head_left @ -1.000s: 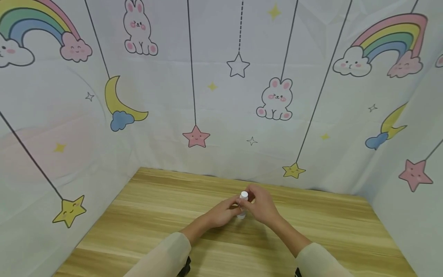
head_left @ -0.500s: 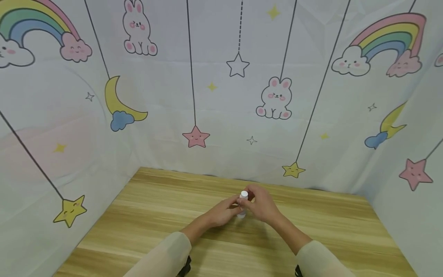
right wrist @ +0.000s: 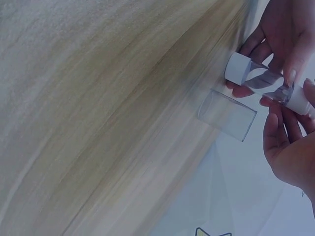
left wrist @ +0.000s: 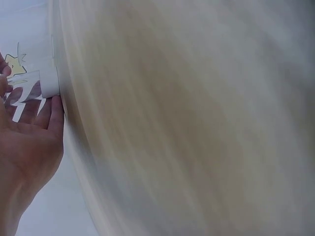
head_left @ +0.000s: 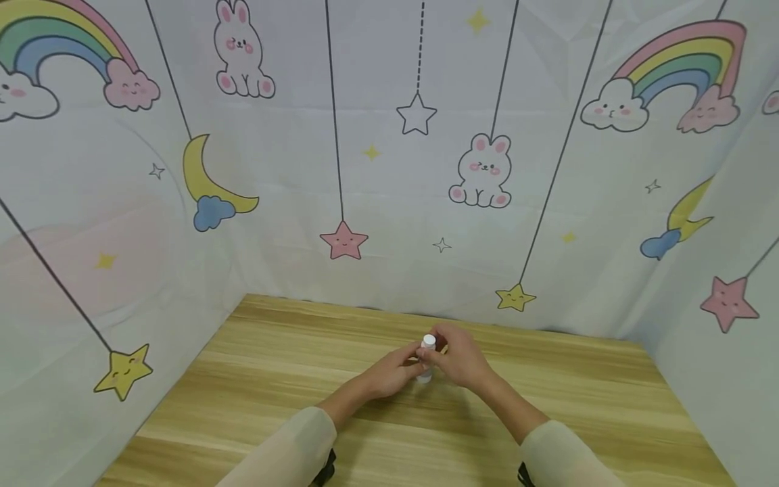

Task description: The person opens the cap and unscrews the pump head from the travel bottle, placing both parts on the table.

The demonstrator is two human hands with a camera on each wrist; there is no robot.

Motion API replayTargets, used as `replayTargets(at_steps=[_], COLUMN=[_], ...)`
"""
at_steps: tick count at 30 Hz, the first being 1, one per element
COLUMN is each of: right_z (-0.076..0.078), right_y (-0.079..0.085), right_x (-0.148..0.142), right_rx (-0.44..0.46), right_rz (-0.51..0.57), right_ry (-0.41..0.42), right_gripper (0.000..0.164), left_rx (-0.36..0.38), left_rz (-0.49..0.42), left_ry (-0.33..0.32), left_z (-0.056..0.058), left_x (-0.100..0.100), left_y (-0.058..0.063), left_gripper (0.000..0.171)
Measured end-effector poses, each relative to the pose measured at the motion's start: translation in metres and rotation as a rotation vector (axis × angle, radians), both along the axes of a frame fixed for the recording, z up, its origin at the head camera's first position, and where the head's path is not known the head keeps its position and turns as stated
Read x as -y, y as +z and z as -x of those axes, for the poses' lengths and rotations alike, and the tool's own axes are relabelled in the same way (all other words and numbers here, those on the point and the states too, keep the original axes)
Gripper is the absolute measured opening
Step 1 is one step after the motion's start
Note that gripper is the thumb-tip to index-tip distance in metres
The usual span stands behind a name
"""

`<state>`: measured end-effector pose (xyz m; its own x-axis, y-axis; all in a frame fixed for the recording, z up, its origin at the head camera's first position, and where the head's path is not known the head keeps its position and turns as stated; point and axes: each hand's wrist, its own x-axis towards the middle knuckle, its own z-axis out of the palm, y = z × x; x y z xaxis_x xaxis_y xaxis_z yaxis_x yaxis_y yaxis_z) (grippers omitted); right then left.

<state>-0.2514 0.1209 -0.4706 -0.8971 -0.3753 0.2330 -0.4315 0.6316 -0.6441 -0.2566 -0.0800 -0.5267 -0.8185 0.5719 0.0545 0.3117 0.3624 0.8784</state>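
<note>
A small clear bottle [right wrist: 263, 81] with a white base and a white top stands upright on the table between both hands. In the head view its white top [head_left: 429, 340] shows above the fingers, while the hands cover most of its body. My left hand [head_left: 388, 375] holds the bottle's body from the left; the left wrist view shows its fingers along the tube, low by the base [left wrist: 49, 82]. From the other side, my right hand [head_left: 461, 360] pinches the bottle near its upper end. Beside the bottle in the right wrist view is an open clear plastic cylinder [right wrist: 227, 115].
The wood-grain table [head_left: 292, 338] reaches back to a white cloth wall [head_left: 389, 270] printed with stars, rabbits and rainbows. Similar cloth encloses it at left and right. Pale sleeves [head_left: 292, 450] cover both forearms.
The head view has shifted very slightly. Both hands keep the same hold on the bottle, with no clear movement of it.
</note>
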Motion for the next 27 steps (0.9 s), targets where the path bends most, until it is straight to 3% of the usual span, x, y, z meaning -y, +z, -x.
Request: replayTargets(at_steps=[16, 27], right_z=[0.0013, -0.0007], right_y=[-0.0037, -0.0037], right_x=[-0.0016, -0.0022], right_rx=[0.022, 0.022], right_rz=[0.053, 0.057], right_ry=[-0.007, -0.006], right_gripper=[0.022, 0.022], left_rx=[0.002, 0.003], left_rz=[-0.011, -0.016], left_ry=[0.004, 0.001], left_z=[0.0015, -0.0017], left_x=[0.0006, 0.0000], left_y=[-0.0018, 0.0021], left_gripper=[0.047, 0.053])
